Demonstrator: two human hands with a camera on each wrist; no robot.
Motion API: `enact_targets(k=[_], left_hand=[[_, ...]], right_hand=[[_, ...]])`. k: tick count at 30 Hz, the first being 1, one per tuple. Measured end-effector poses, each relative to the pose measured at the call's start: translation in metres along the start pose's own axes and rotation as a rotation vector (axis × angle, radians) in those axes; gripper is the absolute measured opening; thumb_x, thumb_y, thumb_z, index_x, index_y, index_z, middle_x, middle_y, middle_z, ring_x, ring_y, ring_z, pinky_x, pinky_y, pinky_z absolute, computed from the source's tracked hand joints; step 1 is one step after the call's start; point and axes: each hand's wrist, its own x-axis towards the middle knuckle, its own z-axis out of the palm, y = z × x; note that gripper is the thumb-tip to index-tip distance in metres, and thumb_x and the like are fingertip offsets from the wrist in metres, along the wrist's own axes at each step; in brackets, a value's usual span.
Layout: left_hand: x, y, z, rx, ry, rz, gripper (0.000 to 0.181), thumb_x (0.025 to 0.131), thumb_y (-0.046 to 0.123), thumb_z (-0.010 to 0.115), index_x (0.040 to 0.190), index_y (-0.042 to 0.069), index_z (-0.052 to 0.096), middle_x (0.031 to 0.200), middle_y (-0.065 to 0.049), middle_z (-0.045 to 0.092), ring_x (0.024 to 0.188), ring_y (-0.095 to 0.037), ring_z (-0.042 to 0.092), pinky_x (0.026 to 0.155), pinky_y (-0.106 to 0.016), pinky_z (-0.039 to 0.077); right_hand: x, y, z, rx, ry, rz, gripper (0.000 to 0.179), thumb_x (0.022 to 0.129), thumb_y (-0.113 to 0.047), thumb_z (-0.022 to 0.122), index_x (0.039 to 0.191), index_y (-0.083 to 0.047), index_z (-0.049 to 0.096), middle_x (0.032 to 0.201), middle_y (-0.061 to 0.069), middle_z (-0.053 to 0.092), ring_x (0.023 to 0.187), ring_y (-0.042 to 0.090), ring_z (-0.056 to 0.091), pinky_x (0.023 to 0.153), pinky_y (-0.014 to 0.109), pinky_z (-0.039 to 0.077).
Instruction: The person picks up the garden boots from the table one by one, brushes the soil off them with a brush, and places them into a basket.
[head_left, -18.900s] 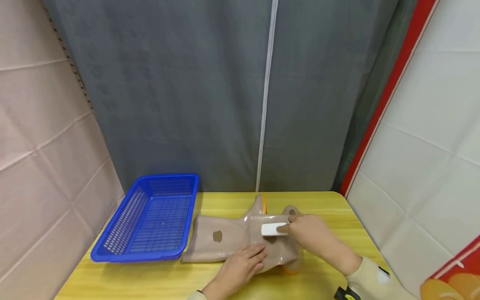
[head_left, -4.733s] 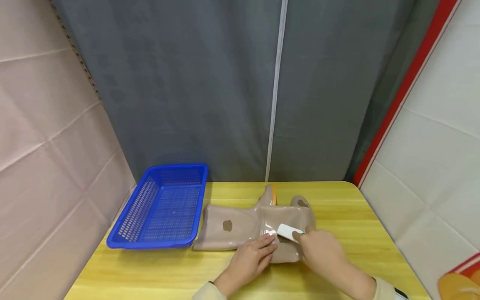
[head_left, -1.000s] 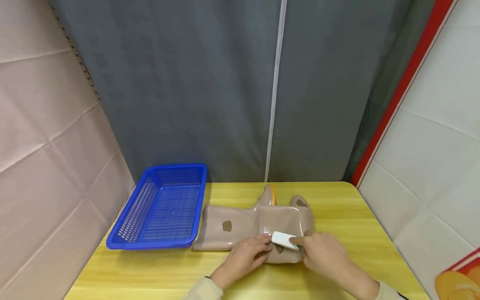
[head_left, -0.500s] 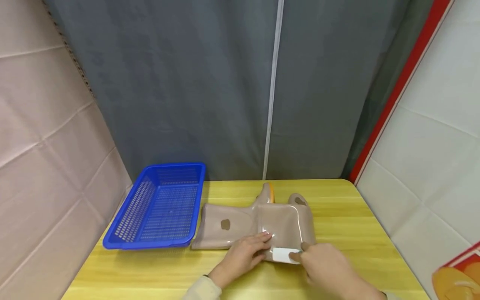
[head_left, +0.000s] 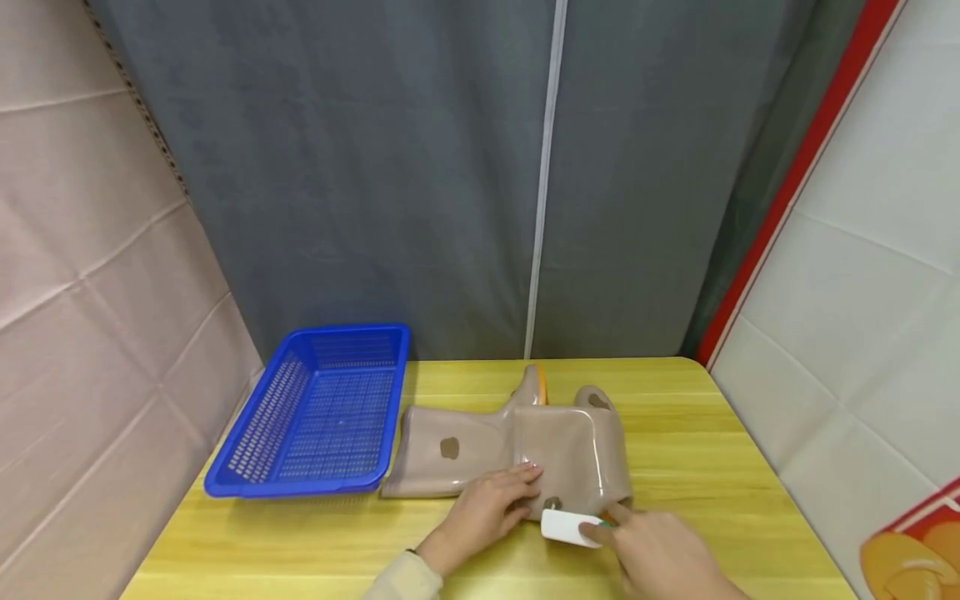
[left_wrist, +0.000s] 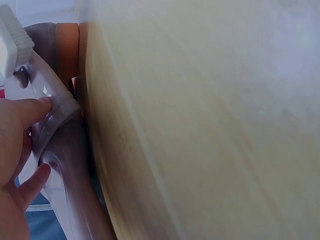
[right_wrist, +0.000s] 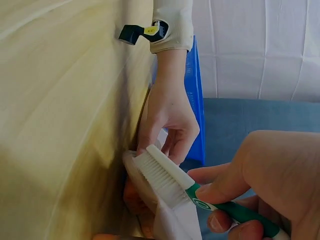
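Two beige rubber rain boots with orange soles lie on the wooden table. The right boot (head_left: 566,450) has its shaft over the foot of the left boot (head_left: 420,467). My right hand (head_left: 663,550) grips the green-and-white handle of a white scrub brush (head_left: 570,528), thumb along it. The brush head is at the right boot's near side, beside a brown spot (head_left: 552,503); the right wrist view shows its white bristles (right_wrist: 160,177) facing the boot. My left hand (head_left: 483,517) rests on the boots where they overlap, fingertips on the right boot's shaft.
A blue perforated basket (head_left: 337,425) stands at the table's left, close to the left boot's opening. Another brown spot (head_left: 449,448) marks the left boot's shaft. A grey curtain (head_left: 375,183) hangs behind the table, with pale cloth walls at both sides.
Over the last second my right hand has moved the brush down the right boot's shaft to its near edge, baring the brown spot. My left hand keeps its place on the boots.
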Motion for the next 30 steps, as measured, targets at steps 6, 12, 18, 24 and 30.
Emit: enact_targets(k=[6,12,18,24,30], left_hand=[[0.0,0.0,-0.001,-0.004,0.005,-0.001,0.029,0.084,0.029,0.069,0.113,0.023,0.067,0.138,0.007,0.055,0.128,-0.007,0.052,0.104,-0.028,0.047],[0.0,0.0,0.0,-0.007,0.007,0.0,0.029,0.084,0.028,0.07,0.113,0.023,0.067,0.138,0.007,0.055,0.128,-0.007,0.052,0.104,-0.028,0.047],[0.001,0.0,-0.001,-0.005,0.022,0.016,0.029,0.084,0.027,0.07,0.112,0.022,0.067,0.137,0.006,0.056,0.127,-0.008,0.054,0.104,-0.028,0.047],[0.001,0.001,0.0,-0.008,0.026,0.03,0.03,0.083,0.026,0.071,0.112,0.022,0.067,0.136,0.005,0.057,0.126,-0.008,0.054,0.104,-0.028,0.047],[-0.002,0.002,0.0,-0.001,-0.003,-0.012,0.034,0.084,0.027,0.069,0.117,0.022,0.064,0.139,0.006,0.054,0.129,-0.008,0.052,0.104,-0.031,0.048]], right_hand=[[-0.007,0.003,0.005,0.082,-0.143,0.011,0.032,0.078,-0.024,0.068,0.107,-0.036,0.068,0.076,-0.007,0.056,0.046,0.002,0.032,0.042,0.02,0.027],[-0.012,0.011,0.0,0.221,-0.213,0.035,0.033,0.078,-0.018,0.069,0.105,-0.037,0.069,0.074,-0.009,0.057,0.05,0.001,0.037,0.045,0.02,0.031],[-0.01,0.008,-0.01,0.283,-0.177,0.117,0.033,0.081,-0.017,0.067,0.107,-0.038,0.069,0.066,-0.016,0.052,0.046,0.001,0.033,0.043,0.018,0.027],[-0.006,0.007,0.002,0.31,-0.199,0.055,0.032,0.082,-0.019,0.067,0.107,-0.039,0.068,0.061,-0.019,0.049,0.048,-0.002,0.034,0.043,0.018,0.028],[-0.006,0.021,0.001,0.496,-0.179,-0.022,0.037,0.089,-0.017,0.061,0.12,-0.038,0.062,0.075,-0.02,0.058,0.06,-0.007,0.044,0.051,0.014,0.036]])
